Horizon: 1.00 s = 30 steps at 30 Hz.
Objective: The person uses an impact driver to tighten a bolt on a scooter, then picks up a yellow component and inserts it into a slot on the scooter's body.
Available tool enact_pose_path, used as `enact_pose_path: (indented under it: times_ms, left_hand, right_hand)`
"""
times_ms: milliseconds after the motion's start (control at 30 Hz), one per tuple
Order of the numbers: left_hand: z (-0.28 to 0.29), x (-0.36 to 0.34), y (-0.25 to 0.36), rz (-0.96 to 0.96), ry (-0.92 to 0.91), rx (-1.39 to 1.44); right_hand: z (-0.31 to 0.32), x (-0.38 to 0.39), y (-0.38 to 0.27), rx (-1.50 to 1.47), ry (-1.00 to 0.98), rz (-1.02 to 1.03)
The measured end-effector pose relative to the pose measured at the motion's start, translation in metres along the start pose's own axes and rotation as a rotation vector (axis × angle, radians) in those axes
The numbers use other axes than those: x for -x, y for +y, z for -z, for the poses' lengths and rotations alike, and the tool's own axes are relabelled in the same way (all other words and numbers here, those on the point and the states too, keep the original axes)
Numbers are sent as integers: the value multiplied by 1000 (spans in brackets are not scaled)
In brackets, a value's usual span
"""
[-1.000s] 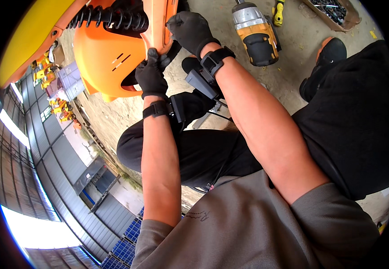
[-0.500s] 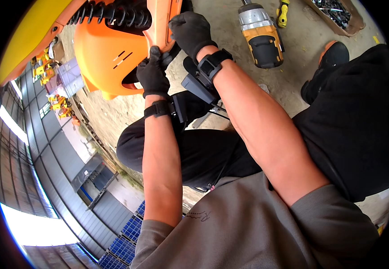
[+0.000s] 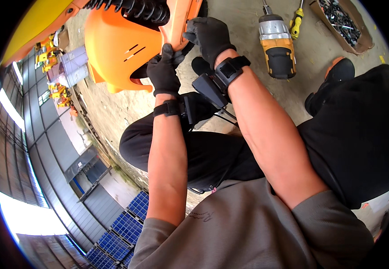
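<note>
A bright orange moulded panel (image 3: pixel 113 49) with three short slots is at the top left, below a black coil spring (image 3: pixel 147 11). Along its right side runs an orange bar (image 3: pixel 176 22). My left hand (image 3: pixel 163 74), in a black glove, is closed at the bar's lower end, thumb against its face. Just right of the bar is my right hand (image 3: pixel 210 38), gloved too, its fingers bent and pinched together by the bar's edge. Whatever sits between those fingertips is too small to make out.
A yellow and black impact wrench (image 3: pixel 277 49) lies on the concrete floor, with a yellow-handled screwdriver (image 3: pixel 296 24) beside it. Farther right stands a cardboard box (image 3: pixel 362 42) of small dark hardware. My shoe (image 3: pixel 340 71) rests below it. Blue crates (image 3: pixel 122 231) are stacked at lower left.
The whole view has shifted, so panel, wrench and box appear farther right. My right hand's fingers have loosened from a tight fist to a pinch by the bar. The left hand keeps its place.
</note>
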<state>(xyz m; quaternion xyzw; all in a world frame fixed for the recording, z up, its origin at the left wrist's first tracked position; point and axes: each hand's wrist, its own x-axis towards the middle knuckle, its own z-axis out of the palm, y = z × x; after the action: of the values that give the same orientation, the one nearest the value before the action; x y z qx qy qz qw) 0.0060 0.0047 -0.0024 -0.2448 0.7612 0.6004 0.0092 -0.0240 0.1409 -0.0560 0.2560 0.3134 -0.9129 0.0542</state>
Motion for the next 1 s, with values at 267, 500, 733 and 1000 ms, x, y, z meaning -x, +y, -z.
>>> enact_pose_path:
  times_ms: [267, 500, 733, 1000]
  left_hand:
    - [-1, 2, 4, 10, -17, 17]
    - [-2, 2, 1, -39, 30, -26]
    - [-2, -2, 0, -63, 13, 41]
    - [-12, 0, -4, -130, 54, 107]
  right_hand:
    - [28, -28, 15, 933, -266, 646]
    - [11, -8, -4, 324, -50, 187]
    - [13, -6, -5, 651, -10, 477]
    - [16, -14, 3, 320, -79, 310]
